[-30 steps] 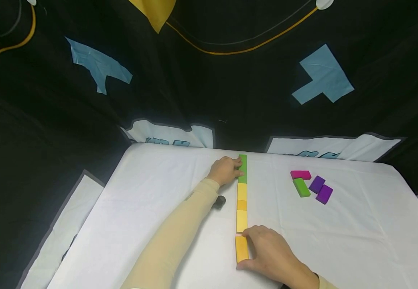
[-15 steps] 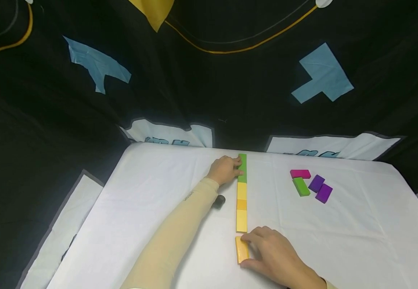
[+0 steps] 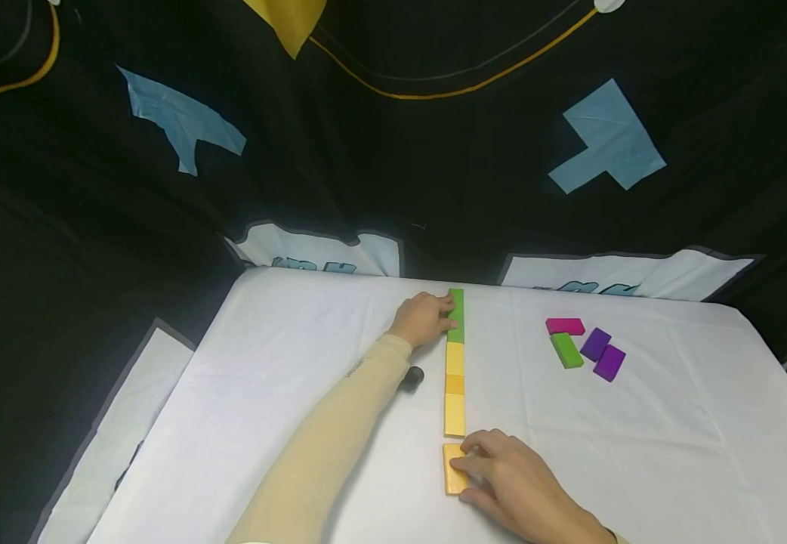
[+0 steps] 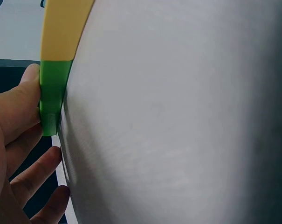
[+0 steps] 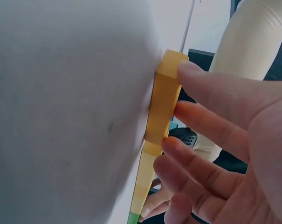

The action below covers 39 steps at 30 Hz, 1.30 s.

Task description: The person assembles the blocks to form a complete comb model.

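A row of blocks runs away from me in the head view: green blocks [image 3: 457, 317] at the far end, then yellow blocks [image 3: 455, 359] with an orange piece [image 3: 455, 384] among them. My left hand [image 3: 422, 317] touches the green blocks from the left with thumb and index finger; in the left wrist view its other fingers spread loosely. Just short of the near end lies an orange-yellow block [image 3: 452, 480], a narrow gap away. My right hand [image 3: 512, 483] rests its index fingertip on this block's top, its thumb at the near corner.
Right of the row lie a pink block [image 3: 565, 326], a green block [image 3: 567, 351] and two purple blocks [image 3: 609, 363]. A small dark round object [image 3: 412, 378] sits beside the left wrist. Behind the white table [image 3: 638, 438] hangs a black cloth [image 3: 400, 166].
My right hand has loosened its hold on the nearest block and shifted slightly right, its index finger now on the top. The block stays about where it was; my left hand has not moved.
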Available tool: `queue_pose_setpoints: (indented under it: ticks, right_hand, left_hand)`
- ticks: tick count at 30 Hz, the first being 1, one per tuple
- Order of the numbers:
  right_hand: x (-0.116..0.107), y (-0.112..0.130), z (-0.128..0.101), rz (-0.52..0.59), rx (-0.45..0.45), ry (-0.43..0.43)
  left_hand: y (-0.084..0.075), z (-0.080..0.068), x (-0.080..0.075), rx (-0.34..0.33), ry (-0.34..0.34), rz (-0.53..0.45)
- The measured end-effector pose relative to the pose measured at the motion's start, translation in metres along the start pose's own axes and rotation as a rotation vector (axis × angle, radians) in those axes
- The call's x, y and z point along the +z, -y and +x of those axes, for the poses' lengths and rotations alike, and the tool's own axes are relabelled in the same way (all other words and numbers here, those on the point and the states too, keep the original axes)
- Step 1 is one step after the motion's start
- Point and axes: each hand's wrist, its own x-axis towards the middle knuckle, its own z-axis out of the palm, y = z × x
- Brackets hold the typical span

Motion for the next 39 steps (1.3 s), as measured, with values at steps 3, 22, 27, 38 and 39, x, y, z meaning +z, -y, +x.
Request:
queue_pose_setpoints:
  ticks: [3, 22, 27, 38, 39]
  right_hand:
    - [0.0005, 0.0012, 0.0010, -0.011, 0.036, 0.013]
    - [0.0041, 0.0004, 0.0048, -0.036, 0.047, -0.053]
    - [0.0050, -0.0004, 0.0056, -0.034, 0.032, -0.084]
    - [0.0042, -0.0027, 0.0070, 0.014, 0.050, -0.067]
    - [0.0037, -0.0028, 0.0070, 0.021, 0.057, -0.061]
  left_hand:
    - [0.0004, -0.0002, 0.0004, 0.000, 0.001, -0.002]
    - [-0.0010, -0.0002, -0.0009, -0.015, 0.012, -0.011]
    - [-0.0012, -0.0010, -0.0011, -0.014, 0.010, -0.017]
    - [-0.0004, -0.0007, -0.0003, -0.008, 0.004, -0.004]
    - [-0.0006, -0.0005, -0.0002, -0.009, 0.003, -0.004]
